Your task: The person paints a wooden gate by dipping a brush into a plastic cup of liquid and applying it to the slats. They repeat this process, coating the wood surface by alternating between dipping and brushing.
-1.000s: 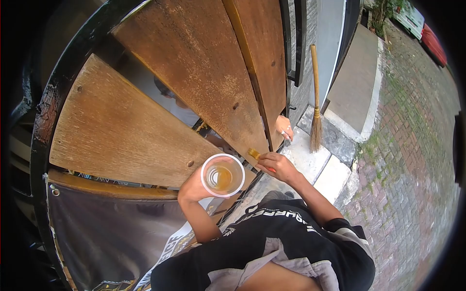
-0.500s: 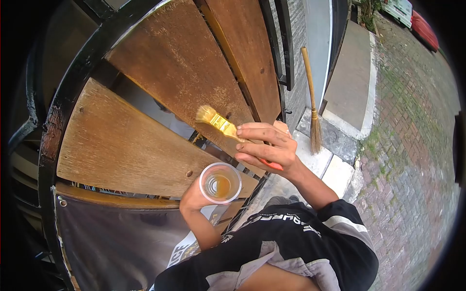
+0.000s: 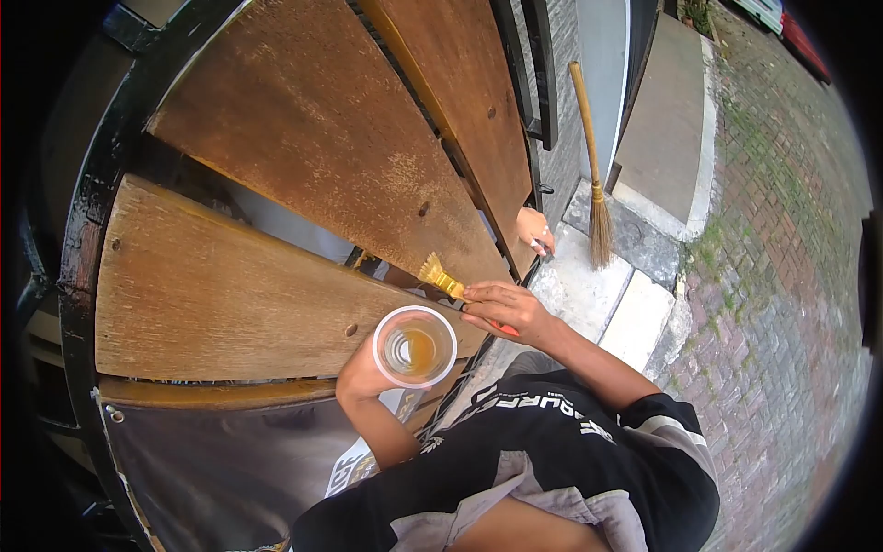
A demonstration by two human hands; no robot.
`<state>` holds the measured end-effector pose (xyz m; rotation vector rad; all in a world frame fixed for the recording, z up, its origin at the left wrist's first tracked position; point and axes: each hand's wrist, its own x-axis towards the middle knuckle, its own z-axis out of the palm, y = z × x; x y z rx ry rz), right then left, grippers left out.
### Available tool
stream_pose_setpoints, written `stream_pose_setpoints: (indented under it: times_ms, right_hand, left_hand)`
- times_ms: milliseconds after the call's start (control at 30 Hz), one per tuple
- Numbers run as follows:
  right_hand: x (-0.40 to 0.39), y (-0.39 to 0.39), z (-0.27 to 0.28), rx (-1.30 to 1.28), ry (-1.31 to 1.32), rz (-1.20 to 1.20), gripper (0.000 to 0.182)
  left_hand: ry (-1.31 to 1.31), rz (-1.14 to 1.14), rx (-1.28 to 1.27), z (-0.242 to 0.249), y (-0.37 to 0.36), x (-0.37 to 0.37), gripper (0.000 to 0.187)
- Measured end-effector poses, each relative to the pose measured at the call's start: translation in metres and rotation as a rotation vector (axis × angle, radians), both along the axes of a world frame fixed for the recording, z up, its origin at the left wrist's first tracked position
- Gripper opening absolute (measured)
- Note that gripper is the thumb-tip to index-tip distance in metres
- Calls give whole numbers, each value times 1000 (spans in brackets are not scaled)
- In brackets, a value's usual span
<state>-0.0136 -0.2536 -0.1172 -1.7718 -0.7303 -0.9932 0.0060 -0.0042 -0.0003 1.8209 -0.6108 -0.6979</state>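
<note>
A clear plastic cup [image 3: 380, 360] with a little amber liquid [image 3: 418, 350] in the bottom is held by my left hand [image 3: 360, 375], its fingers mostly hidden behind the cup. My right hand [image 3: 509, 309] is closed round a paintbrush [image 3: 449, 284] with pale bristles, a yellow ferrule and an orange-red handle end. The splayed bristles meet the lower edge of the middle wooden plank [image 3: 322, 120], apparently touching it. Below it lies a paler, worn plank [image 3: 221, 294], with the cup in front of its right end.
Another person's hand [image 3: 533, 229] shows by the edge of the black metal frame [image 3: 92, 202]. A broom [image 3: 594, 175] leans upright against the wall. A dark banner [image 3: 212, 469] hangs under the planks. Brick paving [image 3: 782, 304] stretches along the right, with parked vehicles beyond.
My right hand has moved the brush down and right, bringing its bristles to the plank's edge. The cup has barely shifted. The other person's hand is now in fuller view.
</note>
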Motion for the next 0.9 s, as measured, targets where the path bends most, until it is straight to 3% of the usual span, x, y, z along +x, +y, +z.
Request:
stream_pose_setpoints:
  times_ms: [100,167,267,433,500,600,833,900]
  right_hand:
    - [-1,-4,-49,-97,92,-20,14]
    - [-1,-11,-84,-285,384,62,13]
    - [-1,-13,-78,-281,452,89,14]
    - [14,-20,27,-173,229,32,12]
    - [14,-25,73,-17,-23,-24,14]
    - [8,-38,131,38,-202,-111,18]
    - [30,-40,141,72,-279,-245,19]
    - [34,-35,130,66,-241,-231,18]
  left_hand:
    - [-38,-14,2,-4,1,3,99]
    - [-45,-11,-2,-3,0,1,98]
    - [-57,-1,-14,0,2,1,96]
    - [-40,-8,-60,1,-2,-2,91]
    - [-57,0,-47,1,-1,-3,90]
    - [-51,8,-21,2,-2,-3,89]
    - [-25,15,-47,0,0,-2,88]
    - [-4,28,-29,-1,-1,-2,98]
